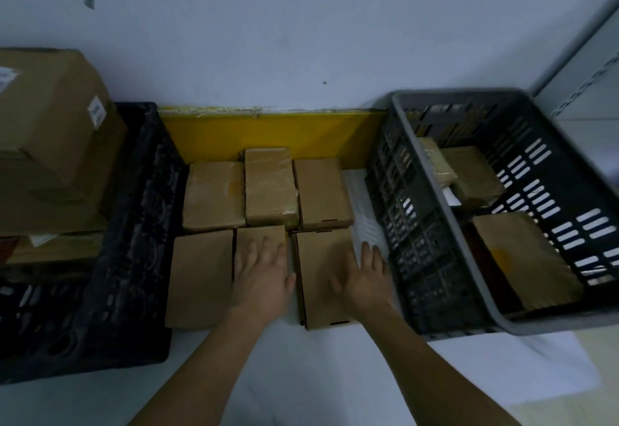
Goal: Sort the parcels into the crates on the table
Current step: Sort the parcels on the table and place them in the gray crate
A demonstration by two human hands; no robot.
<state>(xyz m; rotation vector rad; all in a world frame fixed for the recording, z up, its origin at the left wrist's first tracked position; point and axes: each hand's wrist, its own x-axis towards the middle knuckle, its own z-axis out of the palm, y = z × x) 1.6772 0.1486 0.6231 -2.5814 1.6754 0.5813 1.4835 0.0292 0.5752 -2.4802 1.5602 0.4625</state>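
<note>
Six brown cardboard parcels [268, 191], flat, two rows, between black crate [134, 224] and grey crate [435, 164]. Left hand [263, 275], right hand [365, 278]: fingers straight, resting flat on front parcels.

You see two crates: one black crate [134, 224] on the left and one grey crate [435, 224] on the right. Between them you can count six brown parcels [271, 188] on the table, three in the far row and three in the near row. Three more parcels [522, 258] show inside the grey crate. One large cardboard box [50, 131] stands in the black crate. Two hands, left hand [263, 278] and right hand [365, 278], are in view.
</note>
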